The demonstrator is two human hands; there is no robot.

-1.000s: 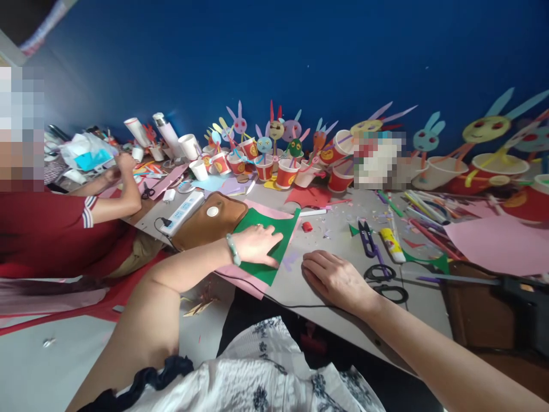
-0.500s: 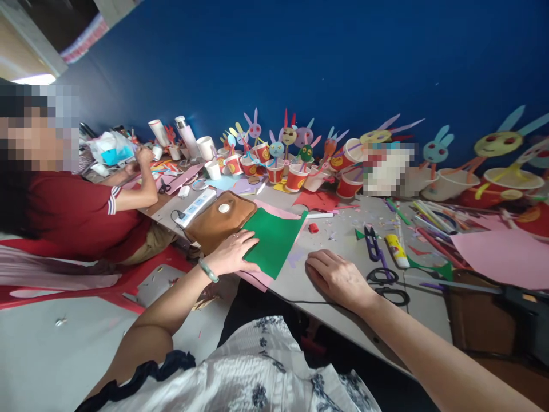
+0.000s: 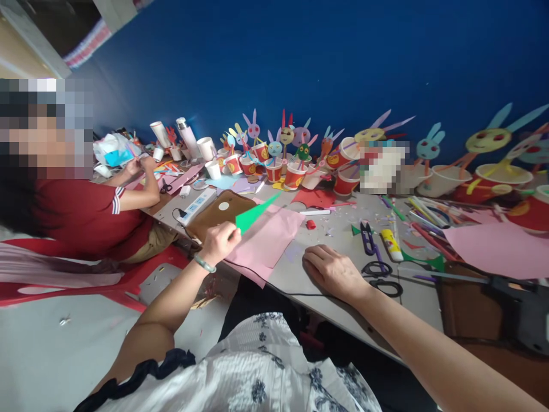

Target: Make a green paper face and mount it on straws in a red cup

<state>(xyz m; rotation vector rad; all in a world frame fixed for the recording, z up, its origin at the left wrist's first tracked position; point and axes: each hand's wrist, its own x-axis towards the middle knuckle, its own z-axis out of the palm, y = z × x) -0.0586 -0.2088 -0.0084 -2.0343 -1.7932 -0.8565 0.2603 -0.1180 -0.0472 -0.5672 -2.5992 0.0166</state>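
My left hand [image 3: 220,245] is closed in a pinch on one end of a sheet of green paper [image 3: 253,216]. The sheet is raised and tilted, so only a narrow slanting face of it shows. Below it, pink paper [image 3: 268,234] lies on the table, partly over a brown pouch [image 3: 223,210] with a white round spot. My right hand [image 3: 332,269] rests palm down on the table, its fingers lying loosely with nothing visible in them. Just right of it are black-handled scissors [image 3: 381,278], dark thread snips [image 3: 368,238] and a yellow glue stick [image 3: 391,245].
Paper cups with rabbit figures [image 3: 295,175] line the blue wall. A white power strip [image 3: 197,206] lies left of the pouch. A hot glue gun [image 3: 521,312] is at far right. A co-worker in a red shirt [image 3: 81,214] sits at left, hands over paper strips.
My left hand has gone from lying flat on the green paper to gripping and lifting it, uncovering the pink paper. My right hand stays in place on the table.
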